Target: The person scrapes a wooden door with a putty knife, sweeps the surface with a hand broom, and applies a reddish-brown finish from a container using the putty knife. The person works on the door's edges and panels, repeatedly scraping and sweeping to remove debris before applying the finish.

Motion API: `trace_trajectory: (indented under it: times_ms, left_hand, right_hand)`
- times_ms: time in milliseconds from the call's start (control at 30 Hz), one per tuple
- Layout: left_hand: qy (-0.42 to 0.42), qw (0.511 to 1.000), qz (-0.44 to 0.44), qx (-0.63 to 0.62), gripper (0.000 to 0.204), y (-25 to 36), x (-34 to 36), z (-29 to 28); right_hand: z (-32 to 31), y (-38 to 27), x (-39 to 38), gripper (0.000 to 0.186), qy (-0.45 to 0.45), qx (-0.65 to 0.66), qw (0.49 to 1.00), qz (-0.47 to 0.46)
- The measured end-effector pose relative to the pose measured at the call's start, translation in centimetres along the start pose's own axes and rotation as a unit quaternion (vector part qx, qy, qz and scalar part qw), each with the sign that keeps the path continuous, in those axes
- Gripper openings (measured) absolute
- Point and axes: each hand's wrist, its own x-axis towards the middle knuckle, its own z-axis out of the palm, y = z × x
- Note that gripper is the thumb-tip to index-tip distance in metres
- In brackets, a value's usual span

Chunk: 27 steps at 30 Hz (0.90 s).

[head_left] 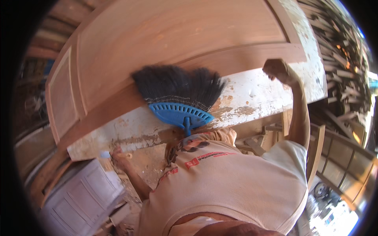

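blue broom (179, 98), bristles pointing up, handle down

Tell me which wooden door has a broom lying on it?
The big reddish-brown panelled door on top; the broom rests at its edge. The greyish panelled door lower left has none.

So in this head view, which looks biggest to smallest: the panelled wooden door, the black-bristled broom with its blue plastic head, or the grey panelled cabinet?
1. Panelled wooden door, by far.
2. Black-bristled broom with blue plastic head and grey panelled cabinet look alike in size; the fisheye rim distorts the cabinet, so no ranking.
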Motion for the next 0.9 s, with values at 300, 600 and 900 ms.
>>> trace_trajectory:
  times_ms: [300, 600, 900]
  left_hand:
    - [-0.030, 0.998, -0.030, -0.042, 0.050, 5.9, -4.3, 5.0]
    - [-0.070, 0.995, -0.036, -0.068, 0.047, 3.9, -10.1, 4.9]
    - [-0.019, 0.990, -0.004, -0.143, 0.046, -1.5, -7.9, -1.5]
  right_hand:
    - [22.6, -4.9, -0.3, 0.034, -0.029, 0.000, 0.998, -0.060]
    - [31.3, -7.4, -1.2, 0.051, 0.172, 0.302, 0.937, 0.023]
    - [32.9, -11.5, -0.6, 0.030, 0.106, 0.489, 0.860, -0.099]
